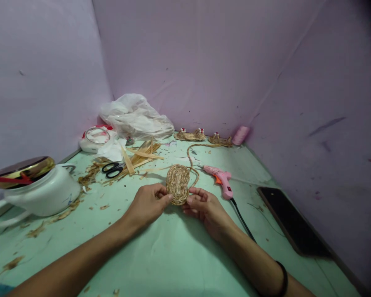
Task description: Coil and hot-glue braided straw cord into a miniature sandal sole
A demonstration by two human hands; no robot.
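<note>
Your left hand [150,205] and right hand [206,209] pinch opposite edges of the coiled straw-braid oval [177,184] just below frame centre, likely steadying it while leaving its face exposed; the pink glue gun [225,183] lies right of centre, seemingly within reach.

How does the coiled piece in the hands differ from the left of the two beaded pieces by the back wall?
The coiled piece is held between the left hand and right hand; the left beaded piece rests on the table. The coiled piece shows no beads, while the left beaded piece carries red and white ones. Both look made of tan, straw-like cord.
</note>
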